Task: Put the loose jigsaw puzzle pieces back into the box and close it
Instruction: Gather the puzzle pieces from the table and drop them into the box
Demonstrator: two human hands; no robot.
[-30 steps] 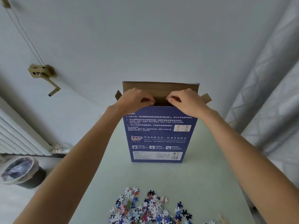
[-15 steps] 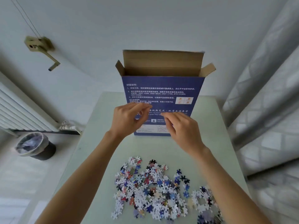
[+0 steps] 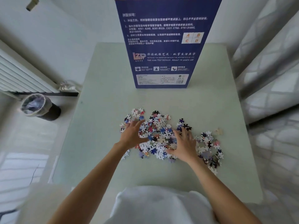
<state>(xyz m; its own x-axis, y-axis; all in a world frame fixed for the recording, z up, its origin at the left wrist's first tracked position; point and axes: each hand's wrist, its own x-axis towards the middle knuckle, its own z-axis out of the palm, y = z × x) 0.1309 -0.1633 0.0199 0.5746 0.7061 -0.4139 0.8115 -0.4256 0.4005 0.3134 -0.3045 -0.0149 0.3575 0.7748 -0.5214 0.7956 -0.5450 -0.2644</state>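
Head view, near to far. Nearest you, white cloth (image 3: 161,206) fills the lower edge, and your two bare forearms reach forward from either side of it over the pale green table (image 3: 100,126).

Your left hand (image 3: 132,136) lies palm down at the left edge of the pieces (image 3: 157,135), fingers spread and nearly straight, the fingertips resting on the outer pieces; it grips nothing. Your right hand (image 3: 184,144) lies palm down toward the right of the main heap, fingers spread and straight, covering some pieces and touching others; it too grips nothing. The bulk of the heap lies between the two hands, touching both.

A smaller cluster (image 3: 208,147) of pieces spreads just beyond your right hand, outside the span of the hands. One pale piece (image 3: 218,131) lies apart at its far right edge.

Farther on, well apart from the heap and from both hands, the box (image 3: 163,46) stands upright on the table, its blue printed face turned toward you. Its top runs out of view, so whether it is open cannot be told.

Off the table to the left: a bin (image 3: 40,107) with a liner on the floor, and a white radiator (image 3: 21,76) along the wall. To the right hang pale curtains (image 3: 271,70).
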